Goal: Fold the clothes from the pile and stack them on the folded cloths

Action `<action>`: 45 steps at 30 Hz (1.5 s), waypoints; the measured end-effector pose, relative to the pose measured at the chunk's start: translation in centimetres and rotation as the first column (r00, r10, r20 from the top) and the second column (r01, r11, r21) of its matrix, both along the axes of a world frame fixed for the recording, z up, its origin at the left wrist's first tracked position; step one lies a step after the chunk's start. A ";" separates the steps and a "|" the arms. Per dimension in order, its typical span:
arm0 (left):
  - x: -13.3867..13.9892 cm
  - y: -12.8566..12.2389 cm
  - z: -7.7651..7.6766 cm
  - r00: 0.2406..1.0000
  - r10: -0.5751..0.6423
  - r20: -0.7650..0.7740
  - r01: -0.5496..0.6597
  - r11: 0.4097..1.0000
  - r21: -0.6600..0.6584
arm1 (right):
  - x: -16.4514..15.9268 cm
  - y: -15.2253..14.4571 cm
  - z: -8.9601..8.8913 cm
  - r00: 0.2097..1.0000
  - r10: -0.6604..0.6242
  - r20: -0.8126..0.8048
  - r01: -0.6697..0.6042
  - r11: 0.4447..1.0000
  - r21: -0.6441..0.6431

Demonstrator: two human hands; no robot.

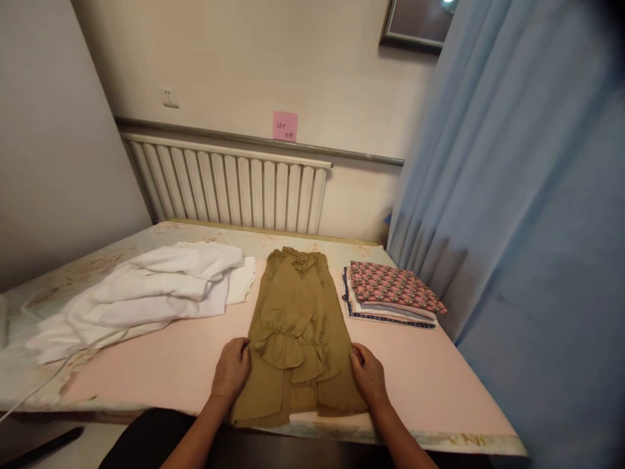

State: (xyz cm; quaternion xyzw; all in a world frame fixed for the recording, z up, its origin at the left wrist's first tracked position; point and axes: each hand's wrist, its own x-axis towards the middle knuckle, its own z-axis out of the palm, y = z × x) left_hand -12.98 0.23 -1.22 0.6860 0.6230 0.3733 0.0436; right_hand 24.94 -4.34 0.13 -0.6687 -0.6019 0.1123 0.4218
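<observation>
An olive-green blouse [299,299] with a gathered, ruffled hem lies flat in front of me, its neck end away from me. Two long panels, which look like its sleeves, reach past the ruffle to the table's near edge. My left hand [231,369] pinches the blouse's left side, level with the ruffle. On the opposite side, my right hand [369,374] grips the right edge, with thumb and fingers closed on the cloth. Both hands rest low, near the table surface.
Rumpled white cloth [161,286] lies to the left, with a white cord [46,381] by it. A stack of folded fabric [393,290] sits at right, patterned red on top. Behind the table [439,371] is a radiator [229,182]; a blue curtain [527,215] hangs at right.
</observation>
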 end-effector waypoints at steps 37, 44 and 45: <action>0.1 -0.1 -0.1 0.999 -0.004 0.045 0.005 0.999 -0.039 | -0.1 0.0 0.1 1.000 0.008 -0.028 -0.009 0.999 -0.032; 0.2 -0.3 0.7 0.998 0.012 0.064 -0.008 0.998 -0.069 | 0.0 -0.1 0.0 0.999 -0.002 -0.050 0.000 0.999 -0.039; 0.2 -0.4 0.8 0.997 0.018 0.071 -0.013 0.997 -0.079 | 0.1 -0.1 -0.1 0.998 -0.010 -0.061 0.007 0.999 -0.042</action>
